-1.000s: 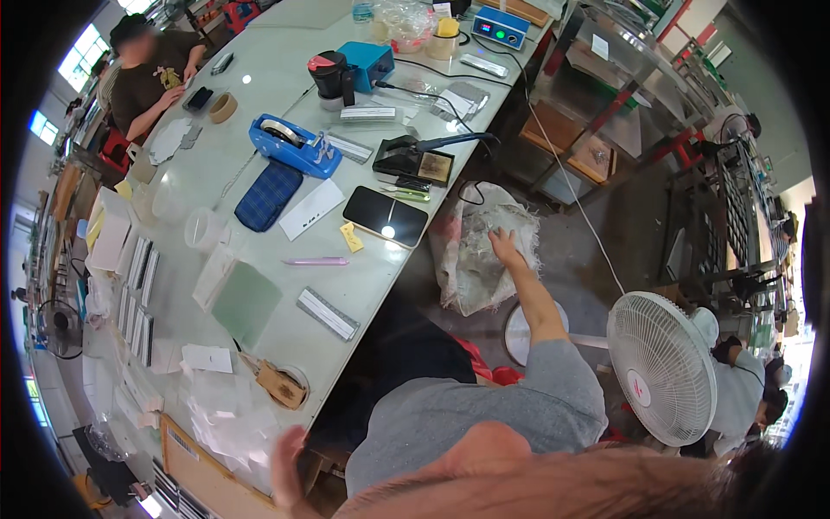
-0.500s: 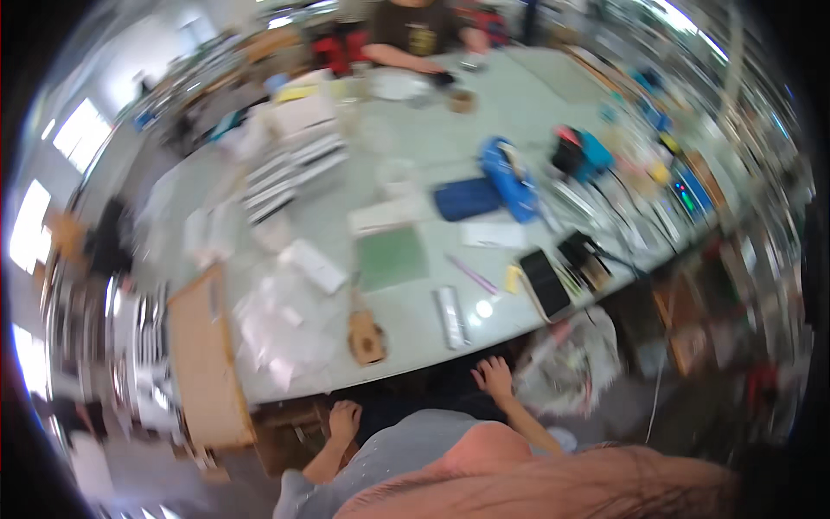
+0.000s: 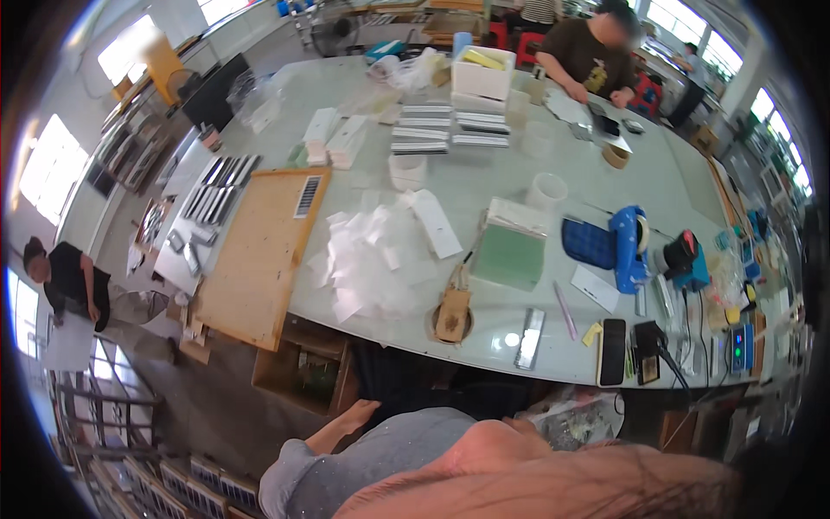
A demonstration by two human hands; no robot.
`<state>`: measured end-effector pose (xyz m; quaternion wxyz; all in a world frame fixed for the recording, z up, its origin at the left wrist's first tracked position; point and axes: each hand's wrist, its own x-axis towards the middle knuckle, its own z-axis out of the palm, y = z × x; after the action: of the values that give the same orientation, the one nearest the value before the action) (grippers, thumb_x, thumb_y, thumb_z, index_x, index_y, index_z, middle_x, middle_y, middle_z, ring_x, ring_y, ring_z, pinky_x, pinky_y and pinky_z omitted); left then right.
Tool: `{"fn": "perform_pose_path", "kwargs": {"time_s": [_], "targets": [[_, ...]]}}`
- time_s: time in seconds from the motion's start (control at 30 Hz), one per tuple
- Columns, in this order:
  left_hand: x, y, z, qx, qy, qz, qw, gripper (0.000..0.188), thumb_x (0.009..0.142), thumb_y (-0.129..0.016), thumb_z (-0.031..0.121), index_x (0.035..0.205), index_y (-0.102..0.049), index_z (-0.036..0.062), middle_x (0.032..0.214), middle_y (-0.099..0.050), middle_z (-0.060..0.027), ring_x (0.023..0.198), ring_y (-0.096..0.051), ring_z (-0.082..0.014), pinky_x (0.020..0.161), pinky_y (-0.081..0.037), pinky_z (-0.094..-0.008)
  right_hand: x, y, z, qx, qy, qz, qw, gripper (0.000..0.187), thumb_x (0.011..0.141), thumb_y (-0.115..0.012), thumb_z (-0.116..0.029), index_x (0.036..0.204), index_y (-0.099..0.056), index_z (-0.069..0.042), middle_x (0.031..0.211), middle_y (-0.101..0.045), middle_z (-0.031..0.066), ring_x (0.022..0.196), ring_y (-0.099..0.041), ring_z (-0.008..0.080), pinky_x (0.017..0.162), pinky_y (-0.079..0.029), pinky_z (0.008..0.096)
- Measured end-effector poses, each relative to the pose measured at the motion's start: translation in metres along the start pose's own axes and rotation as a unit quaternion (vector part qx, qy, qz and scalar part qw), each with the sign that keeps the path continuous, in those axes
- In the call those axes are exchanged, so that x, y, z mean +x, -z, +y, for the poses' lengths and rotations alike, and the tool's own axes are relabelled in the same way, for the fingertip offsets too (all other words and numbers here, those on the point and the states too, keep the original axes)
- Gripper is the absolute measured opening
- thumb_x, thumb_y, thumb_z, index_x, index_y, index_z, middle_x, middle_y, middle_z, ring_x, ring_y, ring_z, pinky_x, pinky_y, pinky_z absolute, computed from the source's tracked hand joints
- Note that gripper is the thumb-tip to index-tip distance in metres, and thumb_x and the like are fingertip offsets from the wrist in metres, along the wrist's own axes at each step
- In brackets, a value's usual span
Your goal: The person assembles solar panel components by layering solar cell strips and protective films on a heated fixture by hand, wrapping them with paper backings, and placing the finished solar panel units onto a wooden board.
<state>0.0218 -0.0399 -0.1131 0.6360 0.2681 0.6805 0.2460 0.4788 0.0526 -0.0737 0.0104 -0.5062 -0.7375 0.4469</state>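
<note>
My left hand (image 3: pixel 360 413) lies on my dark-trousered thigh below the table's front edge, fingers loosely stretched and holding nothing. My right hand is out of sight behind my body. On the table nearest my lap are a small brown wooden block (image 3: pixel 453 315) in a round holder, a clear metal-edged ruler (image 3: pixel 530 338), a pink-purple pen (image 3: pixel 565 310) and a black phone (image 3: pixel 612 352). Beyond them lies a green pad (image 3: pixel 510 256). Left of the block spreads a heap of thin white sheets (image 3: pixel 372 268), with a white box (image 3: pixel 435 223) beside it.
A blue tape dispenser (image 3: pixel 630 248) and dark blue pouch (image 3: pixel 590 246) sit at the right, near cables. Stacked white-and-black strips (image 3: pixel 422 130) stand farther back. A wooden board (image 3: pixel 255 251) juts out at the left edge. A co-worker (image 3: pixel 596 56) sits across the table; another person (image 3: pixel 73 281) stands at left.
My view has swung to the left and sharpened, so the table contents sit farther right. My right hand has gone out of sight; the left still lies on my lap.
</note>
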Motion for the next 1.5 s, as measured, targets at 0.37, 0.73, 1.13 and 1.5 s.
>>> {"fn": "perform_pose_path", "kwargs": {"time_s": [0.37,0.73,1.13,1.5], "targets": [[-0.011,0.02,-0.008,0.258,0.025,0.238,0.936,0.051,0.092,-0.058,0.05,0.092,-0.068,-0.0003,0.085,-0.07,-0.021,0.084,-0.068,-0.0373,0.076,-0.05,-0.0437,0.04,0.067,-0.073,-0.28,-0.088,-0.055,0.954,0.041,0.093,-0.056,-0.042,0.103,-0.067,-0.005,0.088,-0.072,0.0104,0.082,-0.07,0.0304,0.073,-0.055,0.0438],[-0.069,0.008,0.355,0.229,-0.346,-0.218,0.883,0.022,0.098,-0.056,0.022,0.109,-0.066,0.0054,0.094,-0.067,-0.0044,0.089,-0.06,-0.0133,0.079,-0.05,-0.0296,0.137,0.217,-0.227,0.13,0.194,0.021,0.972,0.019,0.095,-0.058,-0.02,0.101,-0.065,-0.004,0.084,-0.067,0.0027,0.078,-0.06,0.0085,0.074,-0.049,0.0267],[0.17,0.145,0.534,0.177,-0.457,0.344,0.801,0.04,0.096,-0.05,0.029,0.118,-0.063,-0.0013,0.114,-0.067,-0.0218,0.108,-0.063,-0.0358,0.092,-0.048,-0.0412,0.444,0.255,-0.338,-0.223,0.244,0.489,0.807,0.052,0.089,-0.061,-0.044,0.136,-0.052,-0.022,0.121,-0.061,0.0134,0.119,-0.05,0.0343,0.098,-0.038,0.0495],[0.276,0.213,0.555,0.046,-0.212,0.29,0.932,0.047,0.094,-0.053,0.047,0.084,-0.064,0.0028,0.074,-0.064,-0.0139,0.065,-0.066,-0.0272,0.06,-0.054,-0.0436,0.479,0.232,-0.361,-0.202,0.169,0.445,0.856,0.046,0.088,-0.059,-0.048,0.128,-0.061,-0.027,0.125,-0.057,0.011,0.121,-0.043,0.0329,0.101,-0.032,0.0523]]}}
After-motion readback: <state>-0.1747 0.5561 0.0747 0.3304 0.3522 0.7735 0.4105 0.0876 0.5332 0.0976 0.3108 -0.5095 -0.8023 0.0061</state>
